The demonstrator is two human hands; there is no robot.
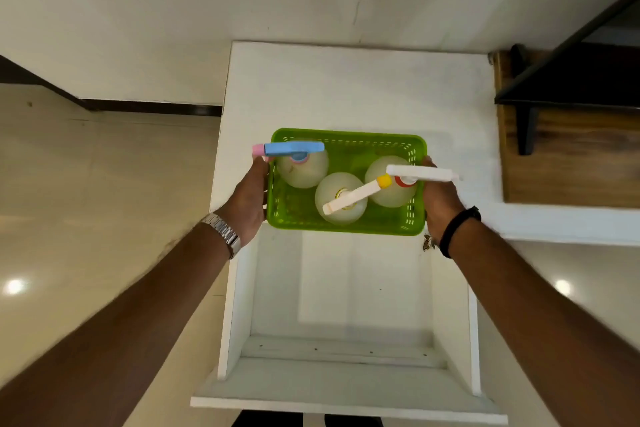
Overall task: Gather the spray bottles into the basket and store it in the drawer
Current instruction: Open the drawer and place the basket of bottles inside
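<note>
Head view, looking down: a lime-green plastic basket (346, 224) with slotted walls and rounded corners is held at the near edge of a white cabinet's top surface (346, 87), just beyond an open white drawer (346, 378) whose interior lies below and nearer the viewer. The left hand (250, 199) grips the basket's left wall and the right hand (439, 199) its right wall, the fingers (427, 163) of each clenched on the rim; the left wrist carries a metal watch (223, 234), the right a black band (459, 229). Three translucent, round-bodied spray bottles stand upright inside. The blue-headed bottle (303, 168), with a pink nozzle tip projecting past the left rim, occupies the far left corner. The cream-headed bottle (341, 199), tipped in yellow, stands at the centre near the front wall. The white-headed bottle (388, 184), with a red collar, stands at the right, its nozzle extending over the right rim above the right hand. No label, brand or legible writing is visible on bottles or basket. Pale floor (86, 184) lies to the left.
</note>
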